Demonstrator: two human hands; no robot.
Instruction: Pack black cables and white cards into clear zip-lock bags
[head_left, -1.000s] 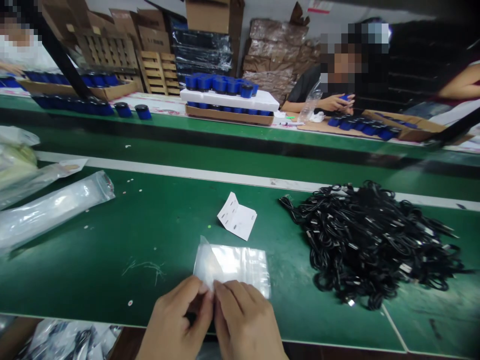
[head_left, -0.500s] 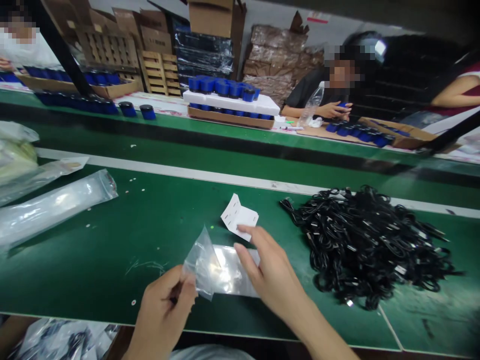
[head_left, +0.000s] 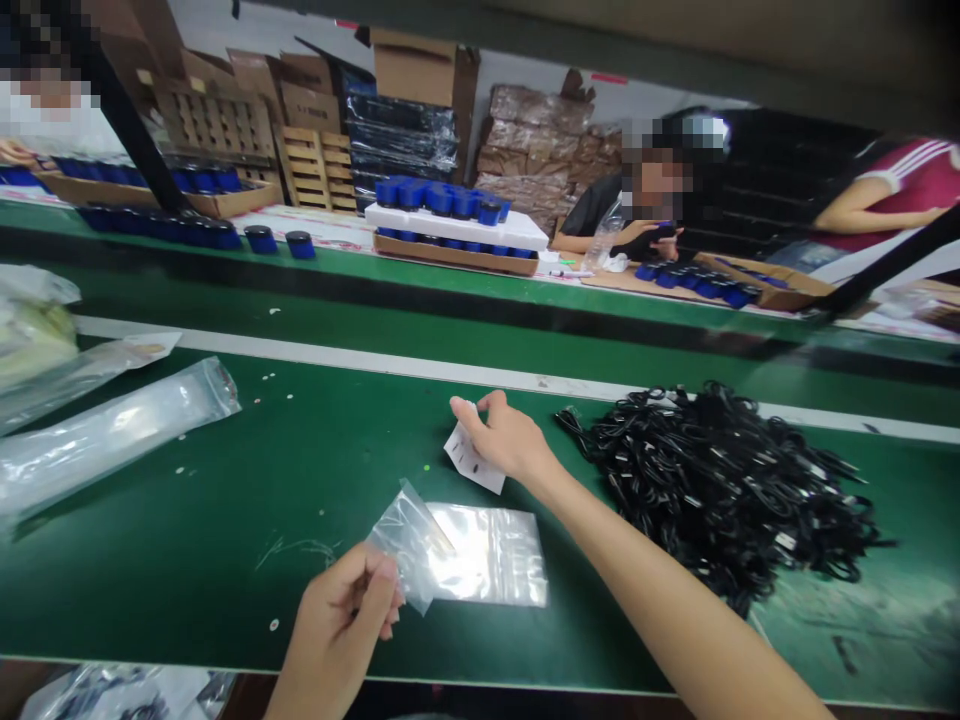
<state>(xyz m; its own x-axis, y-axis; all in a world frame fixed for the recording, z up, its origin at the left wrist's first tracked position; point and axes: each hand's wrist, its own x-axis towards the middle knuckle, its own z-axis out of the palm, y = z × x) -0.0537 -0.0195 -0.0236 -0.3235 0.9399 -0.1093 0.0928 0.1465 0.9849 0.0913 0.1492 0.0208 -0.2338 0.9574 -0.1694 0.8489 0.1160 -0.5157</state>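
Observation:
My left hand pinches a small clear plastic bag near the front edge of the green table. Under and beside that bag lies a stack of clear flat bags. Farther back, my right hand has its thumb and fingers closed on a folded white paper with small dark print; part of the paper is hidden behind the hand. To the right of my right forearm is a heap of coiled black cables.
Long clear plastic packages lie at the left. Behind the white strip, blue jars with black lids stand on a white tray. People sit or stand across the table. Bagged items show below the front edge.
My right hand has moved up and away from the stack of bags, and its fingers have closed on the folded paper. My left hand still holds the small bag. The view has shifted slightly.

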